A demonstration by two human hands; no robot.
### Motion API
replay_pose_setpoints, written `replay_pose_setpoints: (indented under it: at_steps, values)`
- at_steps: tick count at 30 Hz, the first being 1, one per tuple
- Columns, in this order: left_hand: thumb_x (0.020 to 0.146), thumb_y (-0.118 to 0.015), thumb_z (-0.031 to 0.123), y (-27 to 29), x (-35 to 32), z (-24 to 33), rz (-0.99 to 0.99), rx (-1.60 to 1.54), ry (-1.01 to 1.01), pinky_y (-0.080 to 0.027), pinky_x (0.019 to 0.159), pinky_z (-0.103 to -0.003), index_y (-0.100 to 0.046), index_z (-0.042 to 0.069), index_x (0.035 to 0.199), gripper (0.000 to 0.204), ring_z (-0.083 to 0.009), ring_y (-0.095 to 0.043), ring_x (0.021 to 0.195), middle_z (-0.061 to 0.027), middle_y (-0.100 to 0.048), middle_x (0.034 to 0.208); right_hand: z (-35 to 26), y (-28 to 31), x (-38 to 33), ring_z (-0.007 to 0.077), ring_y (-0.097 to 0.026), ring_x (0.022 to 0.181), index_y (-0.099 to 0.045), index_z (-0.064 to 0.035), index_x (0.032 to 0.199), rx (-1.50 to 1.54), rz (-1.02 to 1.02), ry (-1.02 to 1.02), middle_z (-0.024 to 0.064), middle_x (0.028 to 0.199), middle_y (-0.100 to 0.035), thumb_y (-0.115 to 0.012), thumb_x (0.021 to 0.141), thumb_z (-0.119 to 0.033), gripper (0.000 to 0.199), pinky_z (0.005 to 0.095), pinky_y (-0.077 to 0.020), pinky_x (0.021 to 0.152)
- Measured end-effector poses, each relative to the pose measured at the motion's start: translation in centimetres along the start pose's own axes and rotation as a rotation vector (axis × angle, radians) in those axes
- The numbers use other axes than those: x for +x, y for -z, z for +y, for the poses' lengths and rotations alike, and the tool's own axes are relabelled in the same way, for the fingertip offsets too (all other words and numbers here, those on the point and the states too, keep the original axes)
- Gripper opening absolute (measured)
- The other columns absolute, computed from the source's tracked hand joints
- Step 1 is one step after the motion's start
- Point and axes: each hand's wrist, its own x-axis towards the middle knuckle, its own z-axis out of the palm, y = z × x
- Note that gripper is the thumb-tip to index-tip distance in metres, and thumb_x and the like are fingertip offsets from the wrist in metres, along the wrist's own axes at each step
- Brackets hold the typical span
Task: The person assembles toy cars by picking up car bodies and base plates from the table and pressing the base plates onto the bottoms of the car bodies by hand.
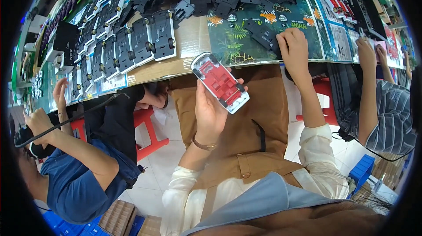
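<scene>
The left hand (210, 113) grasps a white plastic toy car body with a red inner seat piece (220, 82), underside up, fingers wrapped around its near end, above the lap and just short of the table edge (176, 71). No black base is fitted on it yet, so by my judgement assembly of this piece is unfinished. Up and right of that grip, the right hand (293, 49) presses fingertips onto a flat black plastic chassis plate (263, 36) at the near edge of a heap of like plates; it looks about to pick one. That plate lies on a glossy jungle-print packaging card (239, 38). Left of the grip, finished black wheeled chassis (145, 40) stand in rows.
</scene>
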Motion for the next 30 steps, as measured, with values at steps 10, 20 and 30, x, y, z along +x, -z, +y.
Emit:
replay_pose_setpoints:
  at_steps: [10,20,30]
  values:
    - [0.099,-0.025,0.037,-0.2,0.3,-0.5,0.099,0.019,0.042,-0.037,0.1,-0.054,-0.041,0.005,0.13,0.047,-0.0326,-0.046,0.12,-0.0122,-0.05,0.127,-2.2,0.4,-0.7,0.0266,-0.058,0.09,-0.064,-0.0052,0.104,0.077,0.0,0.08,0.0094,0.106,-0.06,-0.073,0.071,-0.012,0.035,0.0331,-0.048,0.077]
    - [0.099,-0.023,0.035,-0.8,0.7,-1.6,0.172,0.083,-0.069,-0.033,0.103,-0.039,-0.038,0.005,0.132,0.046,-0.0233,-0.045,0.12,-0.01,-0.048,0.129,-9.9,4.4,-5.2,0.0251,-0.063,0.087,-0.065,-0.008,0.106,0.163,0.003,0.251,0.0113,0.109,-0.062,-0.074,0.072,-0.028,0.04,0.0319,-0.0521,0.073]
    - [0.099,-0.022,0.035,-0.8,0.5,-2.6,0.164,0.096,-0.083,-0.035,0.1,-0.036,-0.04,0.007,0.128,0.044,-0.0191,-0.048,0.113,-0.0079,-0.051,0.122,-11.1,2.4,-5.7,0.0284,-0.063,0.087,-0.063,-0.0036,0.103,0.212,-0.053,0.282,0.0141,0.103,-0.061,-0.073,0.072,-0.021,0.037,0.0327,-0.0532,0.07]
